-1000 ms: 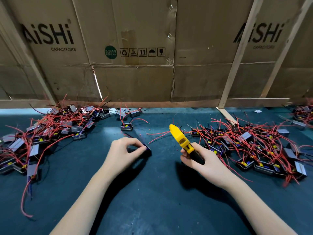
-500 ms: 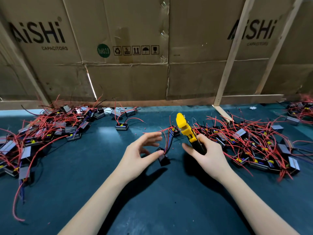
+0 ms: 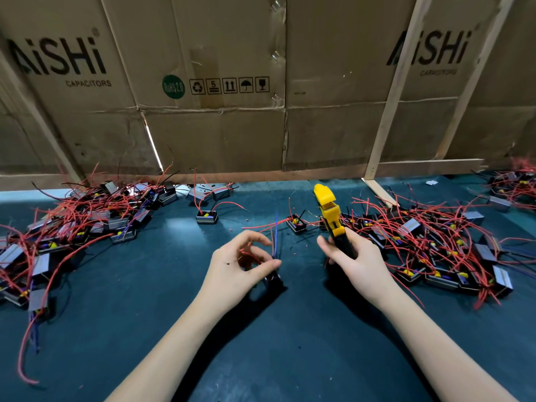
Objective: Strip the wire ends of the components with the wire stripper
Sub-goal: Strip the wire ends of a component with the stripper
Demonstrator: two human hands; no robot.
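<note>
My right hand [image 3: 355,261] grips the black handles of a yellow wire stripper [image 3: 329,211], its jaws pointing up and away. My left hand [image 3: 240,264] holds a small black component [image 3: 274,278] between thumb and fingers just above the mat, with its blue and red wires [image 3: 275,236] standing up beside my fingers. The stripper's jaws are apart from those wires, to their right. Another component [image 3: 295,224] lies on the mat between my hands.
A large pile of components with red wires [image 3: 435,250] lies to the right, another pile [image 3: 72,227] to the left. One lone component [image 3: 206,217] sits at centre back. Cardboard boxes [image 3: 220,82] and wooden struts [image 3: 391,111] wall off the back of the dark green mat [image 3: 261,343].
My left hand curled in and took the component between thumb and fingers, its wires now upright. My right hand with the stripper stayed in about the same place.
</note>
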